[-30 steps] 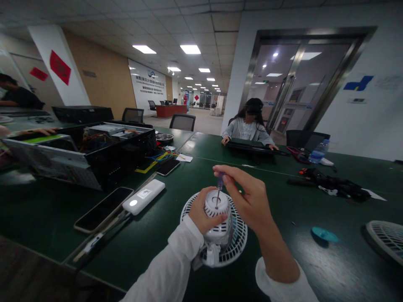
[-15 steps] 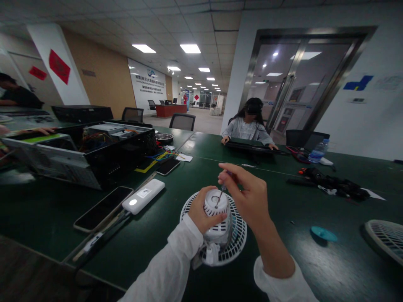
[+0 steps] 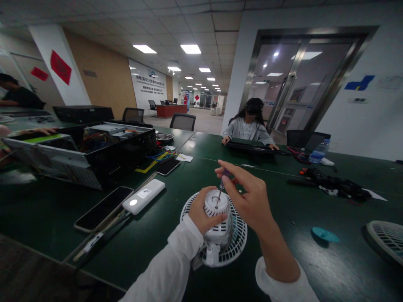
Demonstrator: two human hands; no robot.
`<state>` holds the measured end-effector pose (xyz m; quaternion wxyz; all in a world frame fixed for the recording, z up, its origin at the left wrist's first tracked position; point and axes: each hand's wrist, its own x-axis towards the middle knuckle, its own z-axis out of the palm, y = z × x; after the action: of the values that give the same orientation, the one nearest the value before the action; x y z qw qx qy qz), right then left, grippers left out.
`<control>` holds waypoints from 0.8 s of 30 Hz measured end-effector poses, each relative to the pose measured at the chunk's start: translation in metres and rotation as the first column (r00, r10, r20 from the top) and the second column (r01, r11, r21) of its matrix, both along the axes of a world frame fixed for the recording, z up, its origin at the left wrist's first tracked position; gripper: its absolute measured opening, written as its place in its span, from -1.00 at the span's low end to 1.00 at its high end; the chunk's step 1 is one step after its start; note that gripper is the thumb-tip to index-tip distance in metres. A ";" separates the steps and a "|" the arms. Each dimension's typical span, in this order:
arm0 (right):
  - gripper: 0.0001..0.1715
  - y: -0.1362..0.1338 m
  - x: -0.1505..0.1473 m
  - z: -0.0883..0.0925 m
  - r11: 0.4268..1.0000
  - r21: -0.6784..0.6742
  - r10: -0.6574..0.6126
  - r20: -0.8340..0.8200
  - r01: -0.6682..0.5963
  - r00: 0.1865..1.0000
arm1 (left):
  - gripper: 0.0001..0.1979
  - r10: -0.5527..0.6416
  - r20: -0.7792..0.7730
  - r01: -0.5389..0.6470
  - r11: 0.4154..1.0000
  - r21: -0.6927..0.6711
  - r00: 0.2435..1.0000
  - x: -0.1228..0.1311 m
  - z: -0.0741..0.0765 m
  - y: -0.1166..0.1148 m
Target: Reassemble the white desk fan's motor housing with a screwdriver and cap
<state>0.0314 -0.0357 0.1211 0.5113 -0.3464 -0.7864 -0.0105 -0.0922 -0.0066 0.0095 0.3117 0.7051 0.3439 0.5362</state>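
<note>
A small white fan (image 3: 220, 230) lies face down on the green table, its motor housing pointing up above the round slatted grille (image 3: 239, 242). My left hand (image 3: 202, 212) is wrapped around the housing from the left, thumb across the near side. In my right hand (image 3: 248, 195) a screwdriver (image 3: 224, 179) is pinched by its purplish handle between thumb and fingers. Its thin shaft slants down, and the tip meets the top of the housing near a small hole. Whether a screw sits in that hole cannot be made out.
Left of the fan lie a white power bank (image 3: 144, 196), a phone (image 3: 103, 208) and an opened computer case (image 3: 94, 151). To the right are a teal fan-hub cap (image 3: 325, 235) and another white grille (image 3: 387, 239). Across the table a person (image 3: 248, 126) holds a dark flat panel (image 3: 252, 147).
My right hand's fingers have shifted slightly on the screwdriver handle, and the index finger is straighter. The screwdriver stands a little more upright. My left hand and the fan stay in place.
</note>
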 end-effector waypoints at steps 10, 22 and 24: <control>-0.65 -0.001 0.002 0.002 1.000 0.001 0.023 0.032 -0.023 0.999 | -0.35 -0.007 -0.004 0.007 1.000 -0.018 1.000 -0.001 0.003 -0.001; -0.66 -0.002 0.004 0.002 1.000 0.005 0.002 0.068 -0.002 0.998 | -0.37 -0.008 -0.010 0.008 1.000 -0.022 1.000 0.000 0.003 -0.002; -0.69 -0.001 0.003 0.002 0.996 0.056 -0.072 0.086 0.067 0.994 | -0.37 -0.001 -0.014 0.001 1.000 -0.030 1.000 0.000 0.003 -0.002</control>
<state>0.0340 -0.0368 0.1231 0.4845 -0.3591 -0.7951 -0.0645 -0.0922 -0.0083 0.0123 0.3202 0.7042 0.3537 0.5258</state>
